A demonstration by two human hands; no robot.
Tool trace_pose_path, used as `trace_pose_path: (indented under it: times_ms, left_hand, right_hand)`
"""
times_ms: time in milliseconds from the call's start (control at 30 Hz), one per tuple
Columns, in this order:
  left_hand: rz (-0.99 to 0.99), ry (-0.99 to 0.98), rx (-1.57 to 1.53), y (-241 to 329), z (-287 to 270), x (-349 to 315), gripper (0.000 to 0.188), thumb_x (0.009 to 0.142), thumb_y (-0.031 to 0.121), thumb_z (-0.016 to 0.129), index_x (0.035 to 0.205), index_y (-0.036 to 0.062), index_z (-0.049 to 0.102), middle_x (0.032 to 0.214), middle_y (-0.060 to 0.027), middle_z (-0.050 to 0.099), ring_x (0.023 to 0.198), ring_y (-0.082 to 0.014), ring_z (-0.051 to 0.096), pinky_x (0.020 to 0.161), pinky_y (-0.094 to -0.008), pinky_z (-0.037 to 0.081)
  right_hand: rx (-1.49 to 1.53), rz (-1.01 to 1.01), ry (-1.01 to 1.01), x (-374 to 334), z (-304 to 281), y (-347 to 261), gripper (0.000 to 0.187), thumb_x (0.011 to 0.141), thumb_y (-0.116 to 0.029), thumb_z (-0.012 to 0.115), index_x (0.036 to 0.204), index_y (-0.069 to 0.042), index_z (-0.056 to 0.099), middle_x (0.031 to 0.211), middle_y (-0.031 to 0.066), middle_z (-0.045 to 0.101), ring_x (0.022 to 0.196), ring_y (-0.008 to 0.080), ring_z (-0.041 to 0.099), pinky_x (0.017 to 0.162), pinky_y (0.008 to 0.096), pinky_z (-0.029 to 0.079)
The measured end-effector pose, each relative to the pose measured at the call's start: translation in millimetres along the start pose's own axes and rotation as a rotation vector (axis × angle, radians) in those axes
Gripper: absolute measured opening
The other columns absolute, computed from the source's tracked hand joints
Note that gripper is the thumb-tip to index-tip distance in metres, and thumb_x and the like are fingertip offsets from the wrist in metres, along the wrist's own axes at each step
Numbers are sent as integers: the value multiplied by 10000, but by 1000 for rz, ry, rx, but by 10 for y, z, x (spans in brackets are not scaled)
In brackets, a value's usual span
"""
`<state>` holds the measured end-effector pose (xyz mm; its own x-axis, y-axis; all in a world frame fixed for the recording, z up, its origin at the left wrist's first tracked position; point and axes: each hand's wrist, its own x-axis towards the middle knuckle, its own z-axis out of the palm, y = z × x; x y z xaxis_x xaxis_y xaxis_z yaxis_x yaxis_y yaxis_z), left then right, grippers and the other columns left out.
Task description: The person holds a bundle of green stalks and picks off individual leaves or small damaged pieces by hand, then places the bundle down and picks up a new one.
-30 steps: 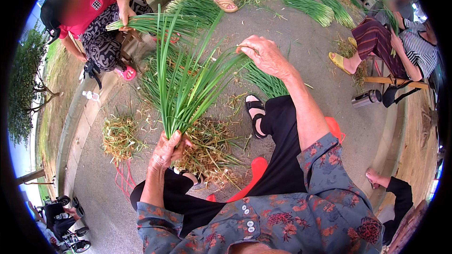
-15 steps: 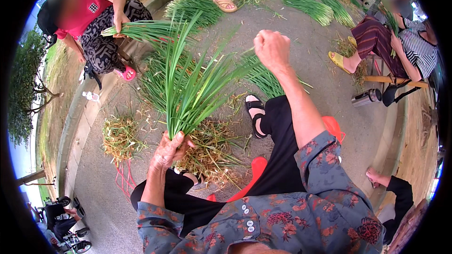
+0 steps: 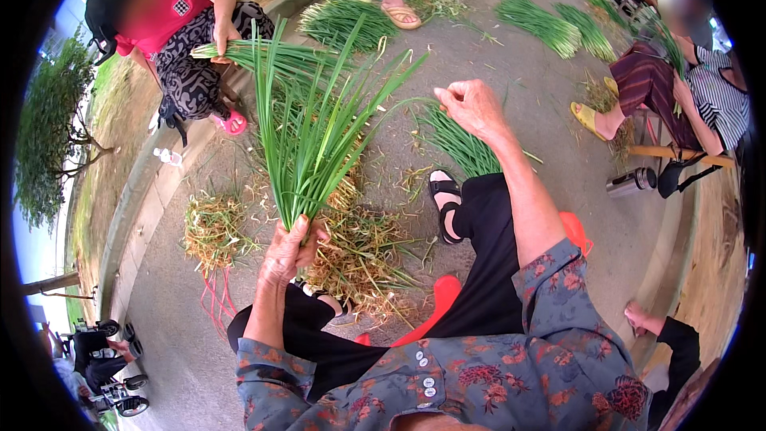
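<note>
One fanned, green-leaved bunch (image 3: pixel 307 156), gripped in my left hand (image 3: pixel 290 251) above yellow-brown trimmings (image 3: pixel 363 263), seemed only part-cleaned, my right hand (image 3: pixel 472 108) apparently pinching a thin green blade (image 3: pixel 413 100).

A head-worn wide fisheye camera looks steeply down and forward: the grey, red-flowered fabric shirt (image 3: pixel 487 371) looms close along the lower edge, grey paved ground (image 3: pixel 558 124) lies farther off mid-frame.
</note>
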<state>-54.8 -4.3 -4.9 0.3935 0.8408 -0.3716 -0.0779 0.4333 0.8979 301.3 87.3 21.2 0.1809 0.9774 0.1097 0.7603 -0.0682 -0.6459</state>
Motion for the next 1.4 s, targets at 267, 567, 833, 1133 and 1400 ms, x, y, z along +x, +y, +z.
trace_pose_path:
  times_ms: [267, 567, 833, 1133, 1400]
  left_hand:
    - [7, -78, 105, 0, 20, 16, 556, 776, 536, 581, 771, -19, 550, 406, 23, 355, 313, -47, 240, 323, -222, 182]
    - [-48, -120, 138, 39, 113, -9, 596, 741, 547, 616, 814, -39, 543, 434, 9, 386, 316, -42, 251, 319, -221, 172]
    - [-42, -81, 102, 63, 155, -46, 575, 743, 510, 639, 902, -32, 531, 583, -57, 544, 330, -35, 287, 316, -204, 198]
    - [-73, -188, 91, 2, 30, -14, 588, 747, 508, 634, 920, -41, 519, 538, -43, 509, 337, -34, 285, 317, -206, 203]
    - [14, -86, 78, 11, 212, 47, 542, 769, 490, 620, 843, -41, 543, 456, 1, 422, 318, -39, 265, 320, -211, 215]
  right_hand:
    - [142, -264, 460, 65, 9, -14, 165, 764, -228, 628, 837, -80, 619, 813, 67, 635, 741, 214, 608, 660, 334, 461]
    - [62, -396, 318, -15, -52, -159, 115, 721, -156, 659, 834, -160, 642, 732, 9, 598, 701, 193, 582, 661, 340, 446]
    - [-65, -468, 198, 5, -9, -51, 113, 717, -168, 668, 828, -185, 656, 746, 4, 569, 739, 188, 572, 666, 348, 434]
    - [-11, -469, 130, -11, -2, -58, 88, 720, -174, 658, 800, -136, 654, 764, 31, 592, 749, 210, 581, 687, 357, 431]
    - [-197, -245, 283, -45, 64, -119, 68, 739, -191, 598, 752, -147, 649, 695, 39, 640, 674, 226, 602, 685, 398, 371]
